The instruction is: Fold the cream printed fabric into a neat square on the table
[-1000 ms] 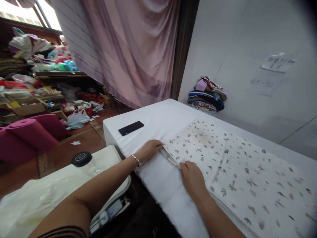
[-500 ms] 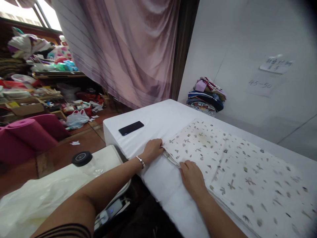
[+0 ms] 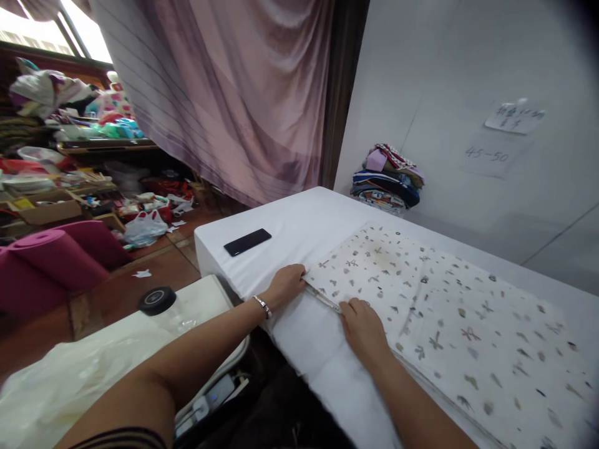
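The left hand (image 3: 286, 288) and right hand (image 3: 365, 329) pinch one edge of a folded, grey-patterned white cloth (image 3: 442, 305). A flat black phone (image 3: 248, 242) lies nearby.

Left hand (image 3: 284, 288), right hand (image 3: 365, 332): both gripping, backs up.
Left arm (image 3: 201, 350) enters from 7 o'clock, reaching toward 2; right forearm (image 3: 408, 394) from 5, aimed at 11.

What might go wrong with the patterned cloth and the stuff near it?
Layers of the printed cloth might slip out of line if the left hand and right hand pull unevenly. The silvery bracelet could perhaps snag the cloth. The black smartphone lies near the edge of the white cover, so a careless sweep might knock it off.
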A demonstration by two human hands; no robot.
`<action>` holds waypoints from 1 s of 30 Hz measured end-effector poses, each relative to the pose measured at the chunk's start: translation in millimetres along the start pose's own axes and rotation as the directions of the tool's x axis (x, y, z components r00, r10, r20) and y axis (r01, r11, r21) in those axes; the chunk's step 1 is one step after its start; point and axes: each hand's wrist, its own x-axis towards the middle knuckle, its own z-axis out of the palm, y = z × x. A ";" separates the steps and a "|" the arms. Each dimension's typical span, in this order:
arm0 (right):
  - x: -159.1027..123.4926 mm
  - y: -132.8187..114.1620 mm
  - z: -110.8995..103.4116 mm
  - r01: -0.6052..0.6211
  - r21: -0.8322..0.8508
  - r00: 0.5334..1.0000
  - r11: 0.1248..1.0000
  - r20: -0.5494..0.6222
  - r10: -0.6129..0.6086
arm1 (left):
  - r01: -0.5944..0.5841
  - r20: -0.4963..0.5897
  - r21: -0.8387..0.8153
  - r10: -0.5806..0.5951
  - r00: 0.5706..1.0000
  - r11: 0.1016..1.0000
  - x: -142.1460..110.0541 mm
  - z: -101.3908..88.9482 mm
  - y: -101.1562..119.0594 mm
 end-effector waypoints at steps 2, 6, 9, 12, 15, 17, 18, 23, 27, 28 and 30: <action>0.1 0.4 1.1 0.007 -0.008 1.000 1.000 -0.004 -0.007 | -0.024 0.008 -0.008 0.024 1.000 1.000 -0.4 -1.6 -0.8; 0.4 0.9 1.3 0.016 -0.020 1.000 1.000 -0.014 -0.017 | -0.079 0.027 -0.024 0.080 0.996 0.997 -0.3 -6.8 -2.4; 0.5 0.8 -1.1 0.025 -0.018 1.000 1.000 -0.010 -0.026 | -0.109 0.041 0.008 0.108 0.993 0.994 0.0 -9.3 -3.4; 0.4 0.8 -3.6 0.034 0.000 0.999 0.999 -0.004 -0.034 | -0.151 0.041 0.107 0.147 0.988 0.983 -1.5 -8.8 -4.8; 0.3 1.1 -4.3 0.035 0.012 0.999 0.999 -0.012 -0.035 | -0.236 0.024 0.194 0.236 0.972 0.952 -4.3 -6.9 -7.6; 0.4 1.4 -3.6 0.037 0.013 0.999 0.999 -0.014 -0.037 | -0.275 0.018 0.214 0.278 0.960 0.937 -5.9 -6.2 -10.1; 0.4 1.5 -3.1 0.037 0.012 0.999 0.999 -0.011 -0.037 | -0.290 0.013 0.220 0.295 0.955 0.931 -6.6 -6.0 -11.2; 0.6 1.2 -0.6 0.030 0.003 1.000 1.000 -0.001 -0.030 | -0.437 -0.083 0.211 0.461 0.883 0.874 -8.0 -6.5 -8.9; 0.5 0.7 -0.5 0.027 -0.014 1.000 1.000 0.000 -0.027 | -0.623 -0.057 0.157 0.637 0.769 0.766 -4.8 -7.0 0.7; 0.4 0.5 -0.8 0.020 -0.018 1.000 1.000 0.000 -0.020 | -0.655 -0.043 0.143 0.666 0.745 0.742 -3.3 -7.2 2.8; 0.4 0.2 -1.7 0.006 -0.017 1.000 1.000 0.002 -0.006 | -0.706 -0.019 0.101 0.711 0.703 0.701 -0.1 -7.5 5.6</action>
